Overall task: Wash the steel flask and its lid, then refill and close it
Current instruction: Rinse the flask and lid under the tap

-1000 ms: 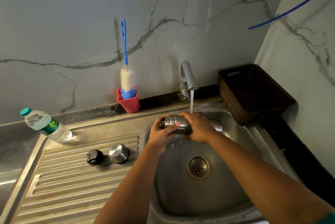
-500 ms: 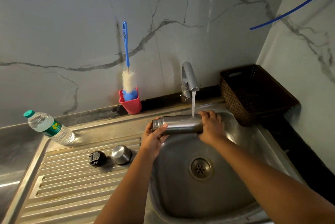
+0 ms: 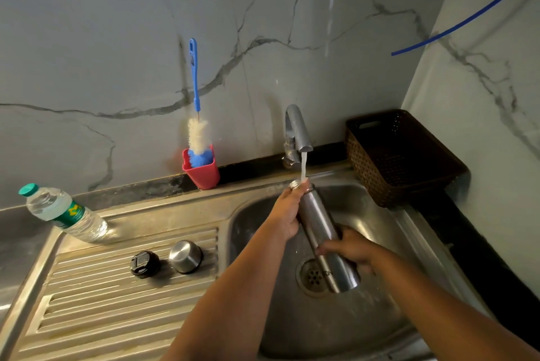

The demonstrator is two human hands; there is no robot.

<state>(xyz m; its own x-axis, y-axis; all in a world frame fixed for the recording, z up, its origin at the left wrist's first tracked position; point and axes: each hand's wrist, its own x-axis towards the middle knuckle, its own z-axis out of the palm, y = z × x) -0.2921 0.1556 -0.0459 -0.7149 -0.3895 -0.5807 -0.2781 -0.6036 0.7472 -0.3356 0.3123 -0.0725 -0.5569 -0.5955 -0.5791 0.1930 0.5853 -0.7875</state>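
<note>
Flask [image 3: 318,223] under tap [image 3: 298,130] (both hands)

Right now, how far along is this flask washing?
Done: the black lid and steel cap are off, lying on the drainboard. In hand: the left hand and right hand grip the flask, its mouth up under the running tap. Left: possibly the brush, washing the lid, closing.

Both hands [image 3: 287,214] apparently grip flask [image 3: 321,232] under tap [image 3: 296,130].
</note>
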